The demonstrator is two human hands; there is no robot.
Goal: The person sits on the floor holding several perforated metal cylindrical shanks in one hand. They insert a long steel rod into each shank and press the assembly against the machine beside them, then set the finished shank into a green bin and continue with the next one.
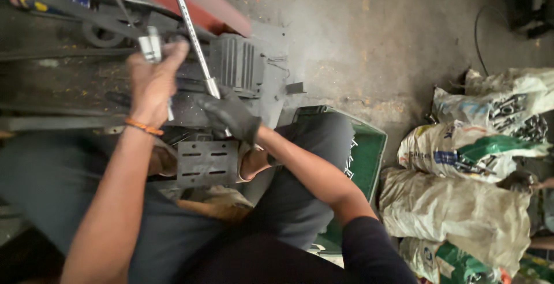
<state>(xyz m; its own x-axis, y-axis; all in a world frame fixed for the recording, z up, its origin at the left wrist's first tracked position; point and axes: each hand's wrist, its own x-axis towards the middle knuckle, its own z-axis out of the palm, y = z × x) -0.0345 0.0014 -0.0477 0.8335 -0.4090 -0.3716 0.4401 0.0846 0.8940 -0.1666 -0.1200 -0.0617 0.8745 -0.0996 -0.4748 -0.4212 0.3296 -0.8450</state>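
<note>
Rod: long silver metal rod with holes [193,36], tip above the grey machine [242,64].
Right hand [231,116]: black glove, closed tight on the rod's end.
Left hand [153,79]: bare, closed on a small silver metal piece [151,46].
Risk: the rod could slip and poke; it looks long and tippy.

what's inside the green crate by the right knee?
The green crate shows only a bare green inner wall, with a few thin metal pieces along the knee's edge. The right leg covers the rest.

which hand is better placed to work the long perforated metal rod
Right. The gloved right hand already grips the perforated rod at its lower end; the left hand is busy holding a small metal part.
</note>
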